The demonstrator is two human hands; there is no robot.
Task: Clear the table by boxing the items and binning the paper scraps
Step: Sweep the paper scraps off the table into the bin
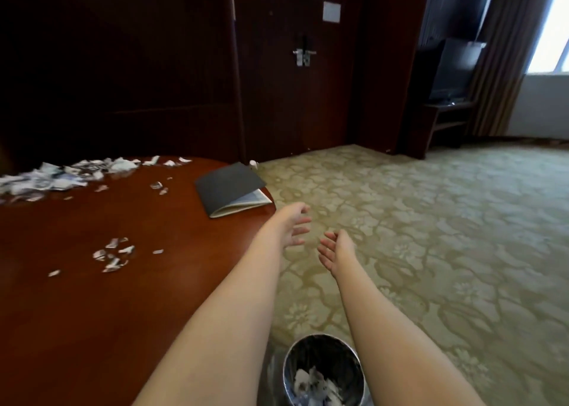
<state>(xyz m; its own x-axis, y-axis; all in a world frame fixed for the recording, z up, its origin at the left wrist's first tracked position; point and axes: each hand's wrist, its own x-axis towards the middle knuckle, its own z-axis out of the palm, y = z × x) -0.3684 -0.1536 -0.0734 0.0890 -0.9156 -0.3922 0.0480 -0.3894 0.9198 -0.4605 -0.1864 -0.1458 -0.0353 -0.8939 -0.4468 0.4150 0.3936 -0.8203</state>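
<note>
Paper scraps (58,174) lie heaped along the far left edge of the wooden table (92,328), with a smaller scatter (114,254) nearer the middle of the surface and a few stray bits between the two. A dark-covered booklet (231,190) sits at the table's far right edge, its cover slightly lifted.

Just past that edge, the left hand (292,227) is held out over the carpet (431,236), fingers loosely spread, holding nothing. A shiny metal bin (323,351) stands on the floor beside the table's near right edge, with torn paper inside. The right hand (332,251), palm turned inward, is likewise spread and empty. A television (452,70) stands far right.
</note>
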